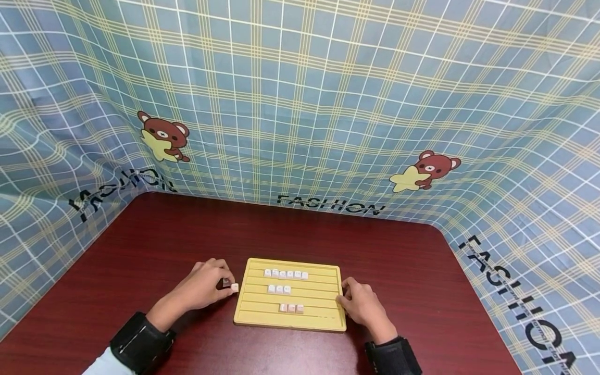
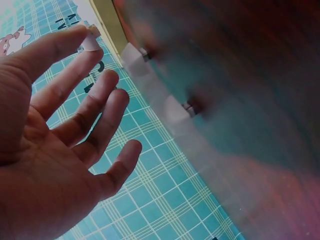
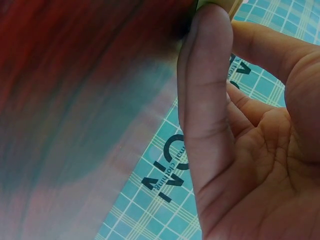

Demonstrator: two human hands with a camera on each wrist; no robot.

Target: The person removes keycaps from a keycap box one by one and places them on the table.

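Observation:
My left hand [image 1: 203, 284] is left of the yellow ridged board [image 1: 319, 323]. Its thumb and index finger pinch a small white keycap [image 2: 91, 42]; the other fingers are spread. Another white keycap [image 1: 226, 282] is partly hidden behind the fingers. In the left wrist view two blurred keycaps, one [image 2: 136, 56] nearer the board and one [image 2: 179, 107] farther off, rest on the table. At the board's right edge, my right hand [image 1: 363, 304] holds the rim between thumb and index finger; the right wrist view shows only a corner of the board [image 3: 226, 6].
Several white keycaps stand in an upper row [image 1: 286, 274] on the board, three in a middle row [image 1: 279, 289], and three pinkish ones in a lower row [image 1: 291, 308]. The dark red table [image 1: 197, 229] is enclosed by a plaid curtain [image 1: 290, 130].

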